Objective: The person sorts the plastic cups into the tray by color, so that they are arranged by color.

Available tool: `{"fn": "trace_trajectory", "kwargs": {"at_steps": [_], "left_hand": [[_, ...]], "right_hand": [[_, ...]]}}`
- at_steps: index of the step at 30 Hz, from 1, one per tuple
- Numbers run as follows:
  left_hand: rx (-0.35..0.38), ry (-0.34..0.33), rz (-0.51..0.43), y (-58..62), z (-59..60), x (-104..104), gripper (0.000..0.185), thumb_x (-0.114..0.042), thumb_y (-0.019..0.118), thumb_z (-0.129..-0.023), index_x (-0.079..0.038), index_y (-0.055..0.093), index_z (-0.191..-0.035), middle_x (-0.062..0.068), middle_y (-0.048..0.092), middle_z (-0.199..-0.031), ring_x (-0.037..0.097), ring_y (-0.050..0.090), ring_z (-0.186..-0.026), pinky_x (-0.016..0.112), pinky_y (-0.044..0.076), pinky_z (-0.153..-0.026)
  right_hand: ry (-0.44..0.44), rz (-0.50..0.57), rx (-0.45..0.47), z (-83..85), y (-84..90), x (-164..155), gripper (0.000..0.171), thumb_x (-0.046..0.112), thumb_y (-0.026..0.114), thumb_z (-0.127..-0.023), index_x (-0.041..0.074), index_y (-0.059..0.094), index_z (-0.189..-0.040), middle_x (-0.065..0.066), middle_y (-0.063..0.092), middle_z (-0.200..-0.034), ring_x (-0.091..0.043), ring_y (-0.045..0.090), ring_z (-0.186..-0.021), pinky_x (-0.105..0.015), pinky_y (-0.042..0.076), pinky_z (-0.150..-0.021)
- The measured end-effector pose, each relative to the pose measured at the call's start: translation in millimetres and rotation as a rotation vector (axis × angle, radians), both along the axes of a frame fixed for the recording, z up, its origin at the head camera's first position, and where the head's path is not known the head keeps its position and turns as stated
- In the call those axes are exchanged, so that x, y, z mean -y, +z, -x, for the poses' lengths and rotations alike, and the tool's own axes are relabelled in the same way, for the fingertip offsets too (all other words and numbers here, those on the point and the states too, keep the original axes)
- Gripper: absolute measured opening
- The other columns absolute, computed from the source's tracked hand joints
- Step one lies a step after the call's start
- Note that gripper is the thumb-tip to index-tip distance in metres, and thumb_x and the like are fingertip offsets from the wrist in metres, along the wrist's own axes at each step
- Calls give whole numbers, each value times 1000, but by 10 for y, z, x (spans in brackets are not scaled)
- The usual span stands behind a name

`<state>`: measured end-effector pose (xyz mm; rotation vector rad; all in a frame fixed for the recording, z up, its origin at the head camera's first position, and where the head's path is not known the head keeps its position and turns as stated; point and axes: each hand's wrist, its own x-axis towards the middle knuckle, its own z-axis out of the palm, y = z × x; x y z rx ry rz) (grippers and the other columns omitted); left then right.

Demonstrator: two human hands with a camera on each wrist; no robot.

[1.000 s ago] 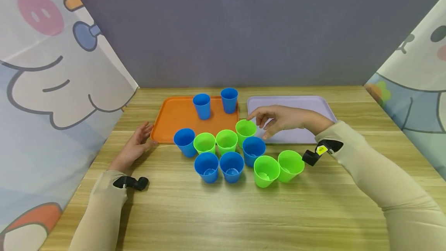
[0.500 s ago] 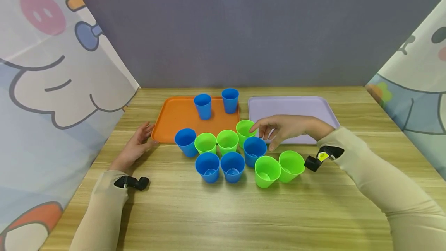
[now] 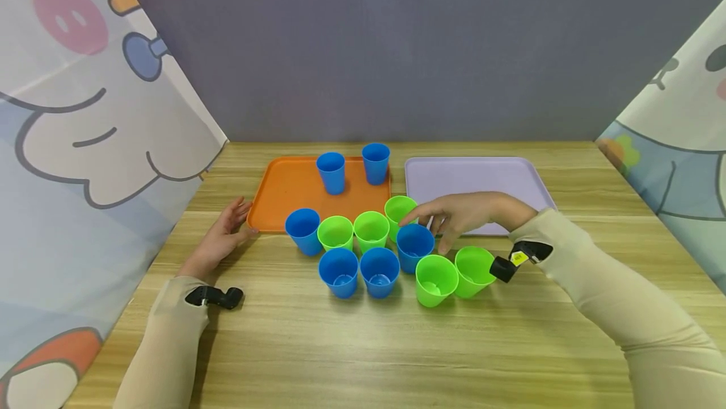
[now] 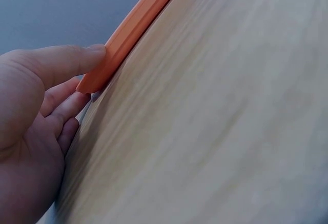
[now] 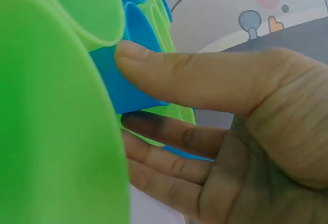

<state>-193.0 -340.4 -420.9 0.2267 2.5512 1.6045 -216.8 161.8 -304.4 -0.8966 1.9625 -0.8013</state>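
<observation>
My right hand (image 3: 454,215) reaches into a cluster of cups on the wooden table. Its thumb presses the right side of a blue cup (image 3: 414,246) and its fingers lie along the far side, by a green cup (image 3: 398,208). The right wrist view shows the thumb (image 5: 169,75) on the blue cup (image 5: 120,80), with a green cup (image 5: 51,131) close in front. My left hand (image 3: 218,239) lies flat on the table, its thumb (image 4: 61,62) against the orange tray's edge (image 4: 133,29).
Two blue cups (image 3: 331,172) (image 3: 375,163) stand on the orange tray (image 3: 283,191). A purple tray (image 3: 471,176) lies to its right. Several more blue and green cups stand in front of the trays. Cartoon-print curtains hang on both sides.
My right hand has come down and toward me, from above the far green cup to around the blue cup. The left hand has stayed put.
</observation>
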Motion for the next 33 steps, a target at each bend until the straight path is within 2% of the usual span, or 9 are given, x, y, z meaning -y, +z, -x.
{"fn": "trace_trajectory", "kwargs": {"at_steps": [2, 5, 11, 20, 21, 27, 29, 33], "left_hand": [[-3, 0, -1, 3, -2, -10, 89, -7, 64, -98, -2, -1, -159, 25, 17, -161, 45, 21, -145, 42, 31, -115], [-4, 0, 1, 9, -2, -21, 89, -5, 63, -98, -2, -1, -159, 25, 17, -161, 45, 21, -145, 50, 28, -115], [-2, 5, -5, 30, -9, -31, 89, -3, 63, -97, -2, -1, -159, 25, 17, -161, 44, 21, -145, 53, 26, -115], [3, 8, -11, 17, 1, -19, 90, 0, 62, -97, -2, -2, -159, 25, 16, -162, 45, 20, -145, 60, 22, -113], [1, 8, -7, 17, 0, -16, 89, 0, 62, -97, -2, -2, -159, 24, 17, -162, 45, 21, -145, 56, 23, -115], [-5, 4, -2, 32, -8, -27, 89, -3, 63, -97, -2, -1, -159, 24, 17, -162, 45, 20, -145, 55, 23, -115], [-4, 5, -5, 39, -12, -31, 90, -3, 64, -97, -2, -1, -159, 25, 17, -161, 45, 20, -145, 58, 22, -114], [-2, 6, 2, 33, -10, -25, 89, -4, 64, -97, -2, -1, -159, 23, 17, -162, 43, 21, -145, 47, 27, -116]], "right_hand": [[-3, -23, 16, -11, -8, 10, 72, -2, 73, -85, 12, 45, -149, -21, 48, -136, -30, 60, -110, -42, 53, -92], [-4, -46, 5, -20, -17, 23, 72, -3, 72, -85, 14, 44, -150, -22, 45, -141, -30, 60, -110, -40, 54, -90], [-11, -65, -18, -23, -29, 58, 73, -3, 73, -85, 18, 46, -149, -19, 45, -145, -29, 60, -111, -39, 54, -90], [-16, -24, -31, -22, -63, 63, 71, -4, 75, -84, 15, 48, -147, -17, 50, -138, -27, 62, -105, -37, 54, -90], [-12, -21, -35, -21, -63, 60, 71, -3, 76, -84, 14, 48, -147, -16, 51, -137, -27, 62, -106, -38, 53, -91], [13, 5, -53, 0, -39, 12, 67, 0, 76, -83, 12, 50, -144, -11, 54, -137, -31, 57, -116, -41, 51, -95], [30, 28, -57, 13, -27, -9, 65, -1, 76, -83, 10, 51, -142, -9, 55, -135, -31, 56, -117, -42, 50, -96], [37, 50, -52, 18, 33, -42, 63, -5, 74, -83, 8, 51, -140, -10, 57, -131, -30, 56, -116, -41, 51, -94]]}}
